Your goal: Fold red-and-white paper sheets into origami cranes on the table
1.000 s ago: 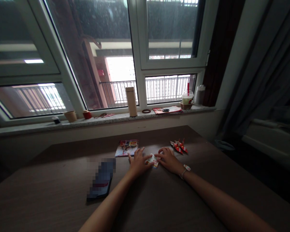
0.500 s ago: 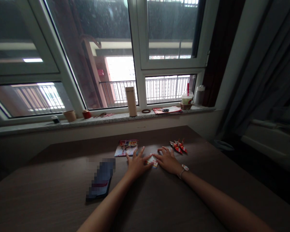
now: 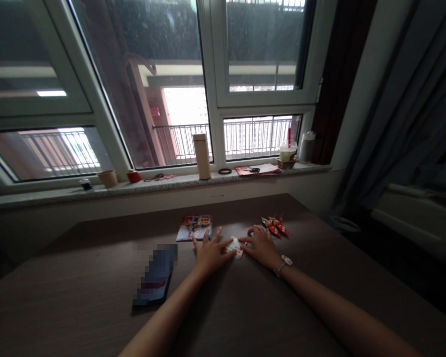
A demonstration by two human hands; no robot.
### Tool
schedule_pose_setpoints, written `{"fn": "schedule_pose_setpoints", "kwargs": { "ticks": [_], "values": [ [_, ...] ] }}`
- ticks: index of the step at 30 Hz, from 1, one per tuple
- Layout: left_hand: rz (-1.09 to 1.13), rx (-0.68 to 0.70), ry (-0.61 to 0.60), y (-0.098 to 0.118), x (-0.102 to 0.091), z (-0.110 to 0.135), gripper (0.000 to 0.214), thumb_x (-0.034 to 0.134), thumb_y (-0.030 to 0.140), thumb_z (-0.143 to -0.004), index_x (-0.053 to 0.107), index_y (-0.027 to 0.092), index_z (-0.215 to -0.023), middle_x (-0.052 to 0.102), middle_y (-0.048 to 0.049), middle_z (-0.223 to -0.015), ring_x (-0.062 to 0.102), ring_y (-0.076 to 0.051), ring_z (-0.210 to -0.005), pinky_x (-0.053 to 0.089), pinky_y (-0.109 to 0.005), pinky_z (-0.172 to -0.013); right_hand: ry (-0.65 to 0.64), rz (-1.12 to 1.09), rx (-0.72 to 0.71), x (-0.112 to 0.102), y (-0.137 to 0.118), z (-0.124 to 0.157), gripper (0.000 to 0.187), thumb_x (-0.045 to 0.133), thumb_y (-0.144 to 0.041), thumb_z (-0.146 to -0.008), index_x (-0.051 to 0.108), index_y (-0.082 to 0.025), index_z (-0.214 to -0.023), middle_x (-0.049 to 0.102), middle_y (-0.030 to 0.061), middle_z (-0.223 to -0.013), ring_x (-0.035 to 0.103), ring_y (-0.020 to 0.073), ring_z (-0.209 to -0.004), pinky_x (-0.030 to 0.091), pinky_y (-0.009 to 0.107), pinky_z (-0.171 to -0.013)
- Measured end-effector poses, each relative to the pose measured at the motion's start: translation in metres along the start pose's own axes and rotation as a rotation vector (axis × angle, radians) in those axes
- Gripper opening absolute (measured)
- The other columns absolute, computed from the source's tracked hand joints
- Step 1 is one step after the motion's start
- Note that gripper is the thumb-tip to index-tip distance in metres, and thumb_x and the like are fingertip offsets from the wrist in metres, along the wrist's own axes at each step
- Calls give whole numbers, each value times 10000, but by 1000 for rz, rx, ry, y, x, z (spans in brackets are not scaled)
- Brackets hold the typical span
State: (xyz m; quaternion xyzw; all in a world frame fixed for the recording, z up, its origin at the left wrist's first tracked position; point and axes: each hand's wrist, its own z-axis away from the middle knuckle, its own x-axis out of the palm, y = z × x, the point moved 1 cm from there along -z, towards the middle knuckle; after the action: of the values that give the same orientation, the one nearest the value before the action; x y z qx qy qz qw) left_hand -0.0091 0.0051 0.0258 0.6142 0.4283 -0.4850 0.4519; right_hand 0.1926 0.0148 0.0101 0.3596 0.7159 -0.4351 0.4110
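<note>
A small folded piece of printed paper (image 3: 235, 247) lies on the dark wooden table (image 3: 245, 307) between my hands. My left hand (image 3: 209, 252) rests flat with fingers spread, its thumb side touching the paper's left edge. My right hand (image 3: 261, 245) lies with fingers bent, its fingertips pressing on the paper's right side. A band with a small tag sits on my right wrist. Two red folded paper cranes (image 3: 274, 224) stand just beyond my right hand.
A colourful printed sheet (image 3: 195, 227) lies beyond my left hand. A dark phone (image 3: 156, 275) lies to the left. On the window sill (image 3: 152, 186) stand a tall flask (image 3: 201, 156), small cups, a drink cup with a straw (image 3: 288, 148) and red papers with scissors. Curtains hang at right.
My left hand has slid slightly left and spread its fingers. My right hand's fingers have shifted a little on the paper. The paper stays in place.
</note>
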Motion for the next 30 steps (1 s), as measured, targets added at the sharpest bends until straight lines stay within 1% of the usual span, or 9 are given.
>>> {"fn": "schedule_pose_setpoints", "kwargs": {
  "ticks": [4, 7, 11, 17, 20, 22, 25, 26, 30],
  "values": [
    [18, 4, 14, 0, 0, 0, 505, 484, 722, -812, 549, 555, -1284, 332, 65, -1582, 166, -484, -1447, -20, -829, -1017, 66, 9, 16, -5, -1, 1, 274, 599, -504, -887, 755, -349, -1049, 586, 69, -1108, 490, 253, -1136, 328, 428, -1037],
    [24, 3, 14, -1, 1, 1, 508, 477, 723, -814, 546, 553, -1287, 338, 63, -1579, 172, -480, -1446, -16, -827, -1019, 87, 14, 22, -7, -3, 2, 287, 615, -518, -873, 782, -295, -941, 602, 70, -1027, 524, 236, -1052, 376, 373, -957],
    [23, 5, 17, -3, 2, 0, 514, 476, 735, -809, 534, 565, -1290, 333, 61, -1582, 176, -481, -1445, -18, -833, -1009, 117, 41, 35, -5, -1, 1, 345, 627, -556, -853, 773, -244, -844, 606, 73, -959, 544, 230, -988, 397, 349, -884],
    [23, 0, 20, -4, 6, 0, 506, 473, 733, -816, 515, 579, -1296, 335, 53, -1582, 180, -472, -1447, -25, -835, -1003, 149, 69, 5, -2, 3, 1, 399, 595, -572, -869, 727, -209, -771, 606, 72, -937, 545, 232, -978, 397, 356, -870],
    [23, -4, 18, -4, 7, 0, 493, 475, 726, -821, 521, 581, -1290, 324, 44, -1588, 179, -470, -1449, -29, -832, -1004, 161, 47, 15, 0, 4, 1, 355, 635, -545, -849, 702, -197, -844, 606, 77, -979, 546, 242, -1008, 405, 366, -898],
    [21, -1, 8, -4, 7, -1, 492, 476, 720, -825, 521, 576, -1293, 310, 38, -1595, 166, -474, -1451, -23, -834, -1001, 168, 19, 5, 1, 5, 1, 339, 652, -508, -845, 686, -194, -969, 606, 90, -1055, 535, 256, -1064, 401, 388, -947],
    [21, 19, -9, -4, 8, -2, 487, 457, 714, -841, 498, 583, -1308, 294, 42, -1601, 158, -469, -1454, -7, -840, -996, 146, -28, -106, 4, 5, 0, 348, 620, -405, -890, 626, -236, -1195, 585, 95, -1237, 483, 263, -1202, 345, 442, -1055],
    [18, 28, -9, -4, 8, -2, 485, 448, 708, -850, 488, 583, -1316, 290, 43, -1602, 159, -464, -1455, -5, -839, -998, 125, -37, -153, 5, 5, 0, 344, 600, -370, -907, 611, -258, -1233, 573, 86, -1290, 455, 261, -1249, 320, 460, -1084],
    [-7, 50, 19, -4, 10, -3, 491, 427, 667, -885, 452, 554, -1362, 264, 36, -1612, 167, -448, -1455, 7, -828, -1015, 26, -56, -245, 10, 5, -1, 281, 520, -282, -952, 648, -296, -1201, 599, 50, -1334, 413, 254, -1325, 240, 536, -1138]
  ]
}}
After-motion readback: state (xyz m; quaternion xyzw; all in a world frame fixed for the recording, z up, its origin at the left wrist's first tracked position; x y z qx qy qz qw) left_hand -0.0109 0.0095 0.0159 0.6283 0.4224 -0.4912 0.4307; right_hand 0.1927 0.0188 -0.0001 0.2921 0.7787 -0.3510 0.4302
